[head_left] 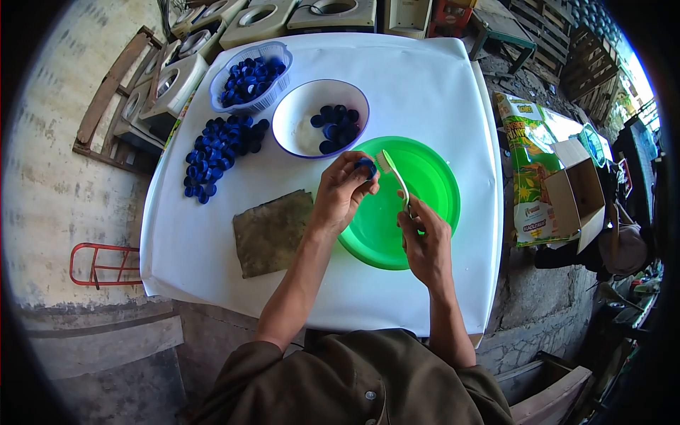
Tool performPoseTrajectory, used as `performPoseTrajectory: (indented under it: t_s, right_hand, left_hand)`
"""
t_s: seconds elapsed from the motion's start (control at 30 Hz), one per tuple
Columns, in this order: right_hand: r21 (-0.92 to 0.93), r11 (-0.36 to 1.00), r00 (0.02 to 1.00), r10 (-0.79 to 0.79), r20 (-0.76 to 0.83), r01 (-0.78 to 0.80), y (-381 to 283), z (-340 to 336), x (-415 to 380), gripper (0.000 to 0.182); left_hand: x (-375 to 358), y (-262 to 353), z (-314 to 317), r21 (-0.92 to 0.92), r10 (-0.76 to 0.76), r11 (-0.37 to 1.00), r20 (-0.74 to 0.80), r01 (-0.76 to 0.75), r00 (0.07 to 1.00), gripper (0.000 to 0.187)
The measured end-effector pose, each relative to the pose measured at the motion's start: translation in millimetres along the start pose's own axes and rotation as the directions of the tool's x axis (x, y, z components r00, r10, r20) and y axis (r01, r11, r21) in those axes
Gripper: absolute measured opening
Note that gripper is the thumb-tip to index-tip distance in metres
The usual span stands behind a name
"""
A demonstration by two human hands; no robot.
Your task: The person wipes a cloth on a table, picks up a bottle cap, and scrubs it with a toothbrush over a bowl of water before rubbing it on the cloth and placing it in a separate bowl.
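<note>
A broad table covered with a smooth white sheet (425, 92) spreads beneath both hands and reaches well beyond them on every side except the near one, where the forearms come in over its edge. Past its far edge, well away from the hands, stands a row of white boxy casings with round openings (258, 15). A wide, round, bright green plastic basin (375, 230) sits directly below the hands, the left one above its left side and the right one above its right side. Just beyond the left hand is a round white bowl with a dark blue rim (289, 126), and farther off to that hand's left, a pale blue slotted plastic basket (244, 106). A flat, brownish, roughly rectangular piece (269, 237) lies to the left of the left forearm; its material is hard to tell. Farther left and ahead of the left hand, a loose heap of small round dark blue plastic caps (212, 156) lies on the sheet; similar caps fill much of the basket and cluster in the bowl.

The left hand (341, 190) is mostly curled, thumb and fingers pinching a single dark blue cap (365, 168). The right hand (425, 244) is partly closed around the handle of a slim white-and-green toothbrush (399, 179). The brush head points up and away from the right hand, its bristles turned toward the pinched cap and very near it; whether they touch is unclear.
</note>
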State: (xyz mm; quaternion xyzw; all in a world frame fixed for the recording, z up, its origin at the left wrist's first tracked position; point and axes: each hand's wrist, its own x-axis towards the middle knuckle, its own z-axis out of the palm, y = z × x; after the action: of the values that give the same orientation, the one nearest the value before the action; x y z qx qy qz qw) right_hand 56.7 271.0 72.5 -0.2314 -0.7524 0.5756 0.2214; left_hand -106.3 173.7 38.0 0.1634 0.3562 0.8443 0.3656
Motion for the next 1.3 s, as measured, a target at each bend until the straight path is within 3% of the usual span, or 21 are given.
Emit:
performPoseTrajectory:
  t_s: [0.07,0.17,0.27,0.37,0.5,0.7,0.83,0.93,1.03,1.17,1.23,1.3]
  right_hand:
    - [-0.054,0.993,0.993,-0.111,-0.045,0.109,2.4,4.9,0.2,0.028]
    - [-0.163,0.972,0.984,-0.179,-0.028,0.172,-0.4,7.2,-2.1,0.028]
    - [-0.167,0.963,0.973,-0.222,-0.061,0.209,7.7,6.8,-2.9,0.028]
    - [-0.170,0.973,0.982,-0.173,-0.077,0.158,0.6,8.7,-0.1,0.028]
    - [-0.159,0.974,0.987,-0.163,-0.011,0.159,5.4,7.3,-3.6,0.027]
    - [-0.199,0.964,0.978,-0.194,-0.077,0.176,1.9,8.0,2.6,0.026]
    - [-0.172,0.966,0.979,-0.203,-0.028,0.195,6.8,9.3,-4.3,0.026]
    - [-0.210,0.969,0.989,-0.142,-0.037,0.131,5.3,8.6,-4.9,0.027]
    - [-0.216,0.955,0.967,-0.230,-0.108,0.203,5.4,14.5,-2.6,0.027]
    - [-0.207,0.961,0.980,-0.196,-0.032,0.186,1.2,14.2,-6.5,0.026]
    - [-0.215,0.953,0.971,-0.232,-0.061,0.214,7.3,14.1,-5.6,0.026]
    - [-0.220,0.948,0.963,-0.254,-0.093,0.229,8.9,15.0,-5.6,0.026]
  left_hand:
    - [0.1,-5.1,2.0,-0.023,-0.010,1.000,-0.031,0.009,0.999,0.029]
    - [2.0,-5.6,6.1,-0.137,0.015,0.991,0.032,-0.010,0.999,0.026]
    - [0.9,-4.7,6.2,-0.114,-0.010,0.993,0.002,0.010,1.000,0.032]
    - [-1.4,-6.3,12.0,-0.089,-0.053,0.995,0.008,0.054,0.999,0.032]
    - [4.9,-14.0,-2.3,-0.179,0.054,0.982,-0.044,-0.061,0.998,0.022]
    - [-1.0,-14.5,-1.5,-0.176,0.013,0.984,-0.020,-0.017,1.000,0.026]
    - [1.7,-14.9,-8.1,-0.128,0.051,0.990,-0.060,-0.058,0.997,0.028]
    - [2.4,-17.2,-8.6,-0.163,0.053,0.985,-0.026,-0.056,0.998,0.027]
    - [-0.8,-15.4,-0.8,-0.101,0.018,0.995,-0.092,-0.027,0.996,0.033]
    - [1.6,-16.2,-10.2,-0.193,0.049,0.980,-0.029,-0.054,0.998,0.030]
    - [1.0,-18.2,-12.7,-0.209,0.058,0.975,-0.078,-0.073,0.995,0.026]
    - [1.5,-17.8,-12.9,-0.193,0.048,0.980,-0.032,-0.054,0.998,0.025]
